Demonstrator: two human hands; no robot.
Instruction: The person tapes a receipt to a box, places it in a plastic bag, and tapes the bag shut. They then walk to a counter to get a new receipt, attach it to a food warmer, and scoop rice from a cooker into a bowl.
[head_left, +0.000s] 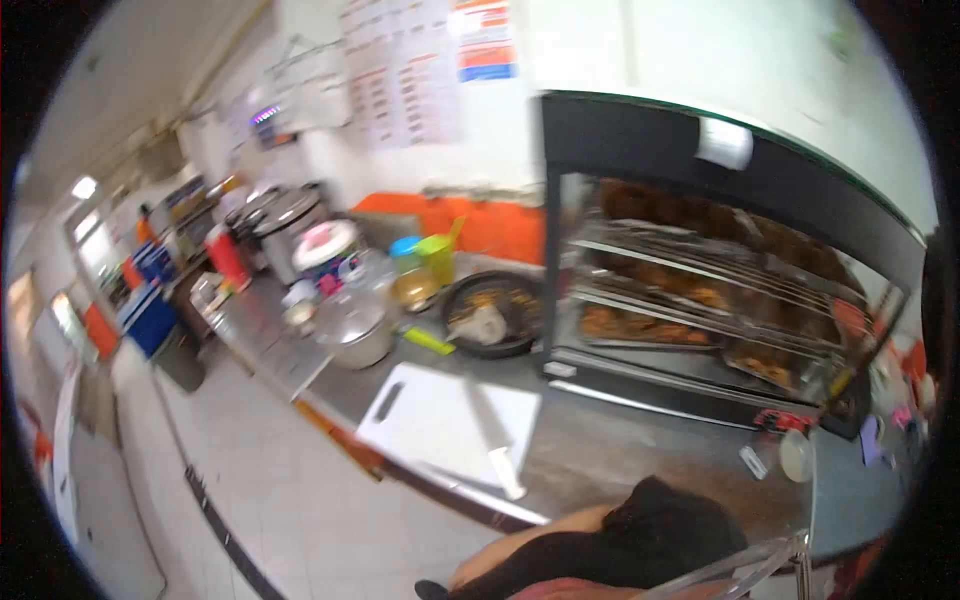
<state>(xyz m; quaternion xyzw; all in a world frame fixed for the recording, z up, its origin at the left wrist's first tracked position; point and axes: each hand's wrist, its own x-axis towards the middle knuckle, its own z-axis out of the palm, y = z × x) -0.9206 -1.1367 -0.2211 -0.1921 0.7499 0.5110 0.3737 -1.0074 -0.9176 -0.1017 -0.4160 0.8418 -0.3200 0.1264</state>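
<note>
At the bottom of the head view, a bare forearm and a dark shape that looks like a black glove extend over the counter's front edge. I take this to be my left hand [672,530], since the arm comes in from the left. Its fingers are blurred, so what they hold, if anything, cannot be made out. My right hand is out of view. Beyond the forearm lies a white cutting board [425,425]. A white-handled knife [490,430] rests across its right part. Clear or metal bars [765,568] cross the lower right corner.
A glass-fronted food warmer [690,390] with trays of browned food stands at the back right. Left of it are a black pan [505,345] holding food, a lidded pot [355,330], a lime-green cup [437,258] and several containers. A bin [180,360] stands on the floor.
</note>
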